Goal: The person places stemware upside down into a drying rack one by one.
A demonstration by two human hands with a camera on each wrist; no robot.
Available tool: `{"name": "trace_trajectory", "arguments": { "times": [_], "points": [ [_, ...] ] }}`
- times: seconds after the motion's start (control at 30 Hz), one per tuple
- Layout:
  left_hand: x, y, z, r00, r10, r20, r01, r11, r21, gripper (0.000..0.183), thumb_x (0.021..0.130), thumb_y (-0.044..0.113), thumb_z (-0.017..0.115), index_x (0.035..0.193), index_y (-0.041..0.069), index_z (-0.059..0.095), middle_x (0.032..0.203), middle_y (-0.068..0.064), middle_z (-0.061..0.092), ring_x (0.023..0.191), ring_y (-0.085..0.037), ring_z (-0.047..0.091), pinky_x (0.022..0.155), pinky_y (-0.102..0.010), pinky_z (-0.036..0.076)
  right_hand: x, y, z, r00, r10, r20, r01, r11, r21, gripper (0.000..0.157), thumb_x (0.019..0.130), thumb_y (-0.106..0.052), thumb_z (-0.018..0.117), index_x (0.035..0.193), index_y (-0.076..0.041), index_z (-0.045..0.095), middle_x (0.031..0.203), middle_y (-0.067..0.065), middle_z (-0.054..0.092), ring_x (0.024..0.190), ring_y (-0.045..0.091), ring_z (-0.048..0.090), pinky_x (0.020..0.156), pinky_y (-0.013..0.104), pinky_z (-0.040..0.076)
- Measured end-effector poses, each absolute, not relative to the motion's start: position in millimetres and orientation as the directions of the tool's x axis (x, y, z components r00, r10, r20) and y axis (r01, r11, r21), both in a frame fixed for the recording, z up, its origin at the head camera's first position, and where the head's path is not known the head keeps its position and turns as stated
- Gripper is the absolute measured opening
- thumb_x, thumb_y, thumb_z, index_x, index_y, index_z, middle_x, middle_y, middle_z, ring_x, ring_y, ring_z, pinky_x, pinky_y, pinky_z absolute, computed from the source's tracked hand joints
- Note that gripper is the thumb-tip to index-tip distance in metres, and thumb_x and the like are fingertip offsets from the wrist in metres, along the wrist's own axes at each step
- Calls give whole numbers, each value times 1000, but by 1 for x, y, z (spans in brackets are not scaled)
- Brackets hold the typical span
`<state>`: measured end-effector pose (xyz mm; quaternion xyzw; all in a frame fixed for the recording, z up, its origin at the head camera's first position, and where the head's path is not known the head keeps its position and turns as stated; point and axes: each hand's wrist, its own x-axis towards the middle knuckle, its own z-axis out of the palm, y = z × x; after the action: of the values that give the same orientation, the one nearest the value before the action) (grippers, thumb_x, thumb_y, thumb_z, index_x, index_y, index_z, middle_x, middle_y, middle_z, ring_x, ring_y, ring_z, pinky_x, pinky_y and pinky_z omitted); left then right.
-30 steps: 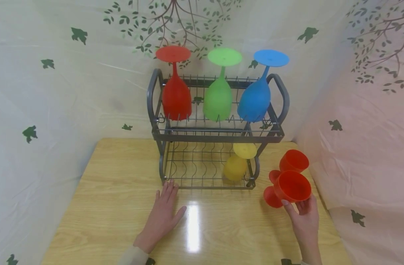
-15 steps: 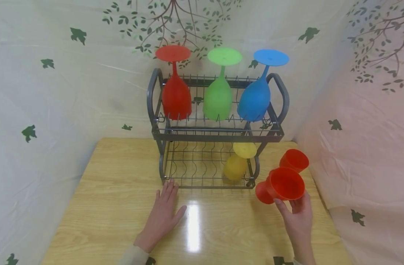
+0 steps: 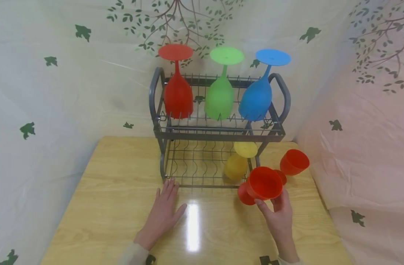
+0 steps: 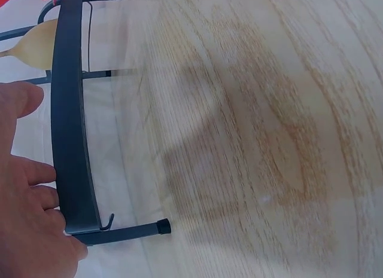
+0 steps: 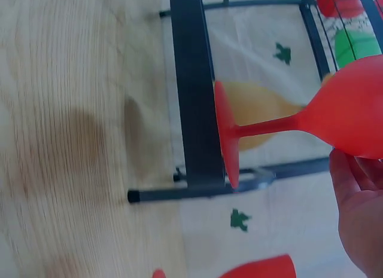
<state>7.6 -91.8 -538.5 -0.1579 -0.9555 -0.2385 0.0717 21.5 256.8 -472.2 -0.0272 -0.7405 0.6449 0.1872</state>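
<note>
Leaf-printed sheeting [image 3: 129, 84] backs the tabletop [image 3: 99, 206], toward whose right edge the right hand [image 3: 279, 217] holds a red goblet [image 3: 265, 183] by its bowl, near the front right corner of the rack [image 3: 218, 137], while the left hand [image 3: 162, 213], fingers extended, touches the rack's front left corner.

This looks like a draped booth, perhaps a lab corner, dressed with kitchenware. Pale, creased sheeting [image 3: 99, 92] printed with leafy branches [image 3: 177, 3] and dark green shapes [image 3: 83, 32] hangs at the far, left and right sides of a wood-grain worktop [image 3: 119, 176]. A two-tier dish rack [image 3: 218, 137] and coloured goblets [image 3: 219, 99] lend it a household look.
</note>
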Motion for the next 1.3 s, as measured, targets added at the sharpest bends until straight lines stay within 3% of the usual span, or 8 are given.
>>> {"name": "trace_trajectory", "arguments": {
  "times": [0.3,0.47,0.7,0.9,1.17,1.3],
  "points": [
    [7,-87,-534,-941,253,226,327,849,414,72,100,39,64,153,-6,43,165,-26,27,152,-46,26,119,-70,21,14,232,-475,-941,176,290,-273,116,-955,74,80,21,75,147,3,49,137,3,60,123,15,59,103,18,49],
    [4,-84,-520,-941,247,230,329,824,462,66,104,36,61,154,-4,42,169,-20,21,154,-43,23,122,-65,18,9,220,-474,-938,116,327,-316,98,-944,75,79,21,75,147,2,51,138,7,62,124,17,60,104,21,50],
    [-1,-79,-496,-917,232,325,378,768,517,62,103,32,62,151,-3,46,164,-22,32,151,-45,29,123,-64,17,4,208,-470,-944,3,329,-323,185,-928,74,82,9,80,149,-5,51,142,10,61,128,13,58,102,22,50],
    [-5,-76,-480,-877,218,429,447,697,560,61,101,31,62,149,-5,48,159,-23,42,148,-44,36,120,-67,23,-2,200,-461,-939,-68,336,-343,223,-912,74,83,0,83,149,-12,52,143,8,61,129,14,58,101,23,52],
    [-7,-69,-454,-852,190,488,496,592,635,62,102,31,63,153,2,45,158,-16,46,147,-36,40,121,-59,30,-14,193,-460,-900,-171,401,-434,287,-854,78,79,-5,88,148,-17,54,140,2,63,120,18,60,96,30,56],
    [-10,-67,-445,-837,202,508,531,525,666,66,105,45,57,156,6,43,160,-12,44,148,-35,40,117,-59,36,-18,191,-459,-880,-206,427,-474,357,-805,82,77,-10,91,150,-17,54,140,1,63,119,19,61,94,34,57]
  ]
}}
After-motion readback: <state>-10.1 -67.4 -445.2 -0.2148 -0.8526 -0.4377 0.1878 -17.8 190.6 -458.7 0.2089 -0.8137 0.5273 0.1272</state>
